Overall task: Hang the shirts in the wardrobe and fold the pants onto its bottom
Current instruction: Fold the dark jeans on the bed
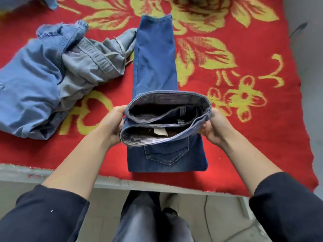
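Dark blue jeans lie lengthwise on the red blanket, folded in half along their length, legs pointing away from me. The waistband end is lifted off the bed and gapes toward me, showing the striped lining and a back pocket below. My left hand grips the left side of the waistband. My right hand grips its right side. The wardrobe is not in view.
A crumpled heap of light blue pants and grey drawstring pants lies on the bed to the left. The red and yellow flowered blanket covers the bed. The bed's front edge runs near me, with tiled floor below.
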`<action>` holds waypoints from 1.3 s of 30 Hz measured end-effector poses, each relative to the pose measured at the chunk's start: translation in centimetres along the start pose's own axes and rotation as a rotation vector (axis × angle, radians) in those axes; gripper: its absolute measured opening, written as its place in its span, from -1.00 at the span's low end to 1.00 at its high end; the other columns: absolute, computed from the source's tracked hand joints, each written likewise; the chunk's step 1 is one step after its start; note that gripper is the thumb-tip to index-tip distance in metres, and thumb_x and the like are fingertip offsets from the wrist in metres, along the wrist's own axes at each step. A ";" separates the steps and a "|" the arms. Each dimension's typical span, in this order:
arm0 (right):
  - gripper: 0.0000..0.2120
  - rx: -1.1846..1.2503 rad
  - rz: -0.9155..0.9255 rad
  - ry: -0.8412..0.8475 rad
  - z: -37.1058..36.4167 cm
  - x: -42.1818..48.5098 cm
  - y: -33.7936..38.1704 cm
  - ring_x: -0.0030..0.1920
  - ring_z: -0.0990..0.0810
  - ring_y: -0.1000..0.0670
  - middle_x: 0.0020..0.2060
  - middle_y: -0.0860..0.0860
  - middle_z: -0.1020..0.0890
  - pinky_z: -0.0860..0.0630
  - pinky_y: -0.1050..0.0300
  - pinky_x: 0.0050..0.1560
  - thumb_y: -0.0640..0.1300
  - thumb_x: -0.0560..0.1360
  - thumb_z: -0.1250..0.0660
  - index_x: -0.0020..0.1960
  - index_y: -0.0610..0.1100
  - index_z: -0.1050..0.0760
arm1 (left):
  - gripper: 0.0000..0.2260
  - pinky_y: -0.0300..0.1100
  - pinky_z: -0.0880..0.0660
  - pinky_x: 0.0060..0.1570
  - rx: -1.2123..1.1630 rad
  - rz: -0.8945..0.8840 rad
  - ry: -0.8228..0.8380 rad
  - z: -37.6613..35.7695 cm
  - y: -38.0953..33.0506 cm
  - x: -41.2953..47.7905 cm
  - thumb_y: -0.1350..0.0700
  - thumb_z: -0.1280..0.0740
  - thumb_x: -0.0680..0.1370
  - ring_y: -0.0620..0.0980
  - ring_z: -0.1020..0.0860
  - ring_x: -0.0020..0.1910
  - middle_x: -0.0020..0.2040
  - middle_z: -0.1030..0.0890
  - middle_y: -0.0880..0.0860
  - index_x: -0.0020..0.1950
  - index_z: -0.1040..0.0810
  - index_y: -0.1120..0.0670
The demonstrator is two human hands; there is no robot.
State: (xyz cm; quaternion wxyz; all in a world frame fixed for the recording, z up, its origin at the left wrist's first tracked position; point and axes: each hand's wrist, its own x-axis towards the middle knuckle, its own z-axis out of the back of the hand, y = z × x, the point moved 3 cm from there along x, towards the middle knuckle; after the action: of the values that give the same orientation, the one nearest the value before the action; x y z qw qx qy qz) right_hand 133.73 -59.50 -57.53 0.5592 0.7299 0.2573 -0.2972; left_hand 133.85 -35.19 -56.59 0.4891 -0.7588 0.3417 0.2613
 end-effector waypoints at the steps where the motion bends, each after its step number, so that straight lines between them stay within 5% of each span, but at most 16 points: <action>1: -0.78 0.007 0.020 -0.031 -0.4 1.3 1.3 -0.44 -0.47 0.02 -0.40 -0.10 -0.51 -0.49 0.26 -0.48 -0.17 0.55 -0.09 -0.19 -0.07 -0.46 | -0.75 -0.16 -0.59 -0.23 -0.015 -0.025 0.024 -0.1 -1.6 1.0 0.15 -0.20 0.37 0.02 -0.65 -0.24 -0.23 -0.67 0.10 -0.29 -0.68 0.14; 4: -0.76 -0.007 0.048 -0.102 -1.8 5.5 5.0 -0.24 -0.60 -0.03 -0.20 -0.08 -0.65 -0.61 0.19 -0.35 -0.10 0.57 -0.12 -0.05 -0.09 -0.56 | -0.68 -0.12 -0.62 -0.15 -0.052 -0.086 0.023 -0.2 -6.4 4.6 0.15 -0.16 0.49 0.01 -0.67 -0.12 -0.13 -0.71 0.09 -0.18 -0.73 0.13; 7: -0.80 0.017 0.042 -0.190 -2.9 9.8 7.8 -0.21 -0.60 -0.03 -0.15 -0.07 -0.64 -0.61 0.16 -0.35 -0.09 0.55 -0.17 -0.04 -0.08 -0.57 | -0.71 -0.03 -0.52 0.18 0.004 -0.101 -0.070 0.3 -10.3 8.4 0.11 -0.14 0.59 0.06 -0.58 0.14 0.11 -0.64 0.11 0.13 -0.62 0.16; 11: -0.89 0.071 0.017 -0.288 -3.9 14.5 10.3 -0.44 -0.58 0.04 -0.35 -0.02 -0.58 -0.55 0.21 -0.43 -0.11 0.51 -0.25 -0.12 -0.09 -0.53 | -0.78 -0.32 -0.55 -0.40 0.022 -0.136 -0.135 1.0 -13.5 13.0 0.15 -0.15 0.60 -0.18 -0.63 -0.36 -0.33 -0.67 -0.08 -0.14 -0.56 0.06; 17: -0.88 0.057 0.089 -0.371 -5.5 20.0 16.4 -0.61 -0.51 0.09 -0.54 0.02 -0.52 -0.51 0.25 -0.49 -0.22 0.47 -0.22 -0.22 -0.12 -0.49 | -0.81 -0.31 -0.56 -0.41 0.015 -0.156 -0.155 0.4 -20.0 18.0 0.08 -0.17 0.58 -0.12 -0.61 -0.24 -0.22 -0.65 -0.04 -0.09 -0.57 0.05; 21: -0.88 0.139 0.146 -0.389 -6.5 22.1 19.3 -0.57 -0.52 0.07 -0.49 0.00 -0.51 -0.54 0.23 -0.45 -0.23 0.49 -0.19 -0.20 -0.14 -0.46 | -0.69 -0.14 -0.60 -0.11 0.140 -0.218 -0.181 -0.3 -24.1 20.9 -0.11 -0.13 0.56 0.03 -0.68 -0.16 -0.08 -0.70 0.04 0.03 -0.60 0.00; 24: -0.83 0.185 0.176 -0.295 -6.8 23.0 19.5 -0.31 -0.62 -0.04 -0.33 -0.07 -0.61 -0.59 0.17 -0.28 -0.14 0.52 -0.15 -0.17 -0.14 -0.47 | -0.60 -0.06 -0.50 0.02 0.145 -0.299 -0.147 -0.2 -25.0 22.6 -0.26 -0.03 0.56 0.09 -0.63 0.06 0.07 -0.65 0.16 0.18 -0.50 -0.10; 27: -0.82 -0.204 0.212 -0.265 -6.6 23.2 15.8 0.04 -0.59 -0.04 0.11 -0.12 -0.59 -0.48 0.11 0.04 -0.12 0.58 -0.19 0.05 -0.14 -0.54 | -0.55 -0.04 -0.31 0.26 0.248 -0.386 -0.173 0.3 -21.3 24.3 -0.19 -0.03 0.62 -0.01 -0.39 0.37 0.40 -0.39 0.06 0.50 -0.13 -0.13; 30: -0.53 -0.923 0.312 -0.104 -5.9 21.7 10.1 0.44 -0.30 0.00 0.46 -0.06 -0.33 -0.16 0.16 0.42 -0.10 0.57 -0.25 0.46 -0.14 -0.32 | -0.47 -0.03 0.01 0.50 1.005 -0.553 -0.124 1.1 -14.2 24.3 0.00 -0.09 0.65 -0.03 -0.03 0.54 0.56 -0.05 0.01 0.56 0.06 0.00; 33: -0.39 -1.517 0.408 0.010 -4.5 19.4 5.2 0.55 0.06 -0.03 0.56 -0.03 0.01 0.11 0.09 0.52 0.10 0.60 -0.13 0.57 0.00 -0.01 | -0.45 -0.01 0.20 0.49 1.631 -0.604 -0.131 2.5 -6.9 22.1 -0.08 -0.07 0.63 -0.01 0.23 0.53 0.56 0.17 0.03 0.55 0.10 -0.08; 39: -0.36 -1.750 0.508 0.104 -1.8 14.4 0.6 0.55 0.21 -0.05 0.56 0.00 0.15 0.31 0.10 0.48 0.22 0.59 -0.01 0.56 0.08 0.15 | -0.43 -0.18 0.35 0.43 1.773 -0.539 -0.114 3.8 0.9 15.5 -0.25 0.20 0.55 -0.05 0.40 0.48 0.50 0.38 0.02 0.52 0.22 -0.13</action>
State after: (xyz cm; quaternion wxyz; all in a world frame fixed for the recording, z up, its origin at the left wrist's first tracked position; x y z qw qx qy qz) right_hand 144.38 -57.31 -67.13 0.9495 0.0923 0.2473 0.1693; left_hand 142.74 -35.99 -69.90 0.9507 -0.1472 0.2043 -0.1810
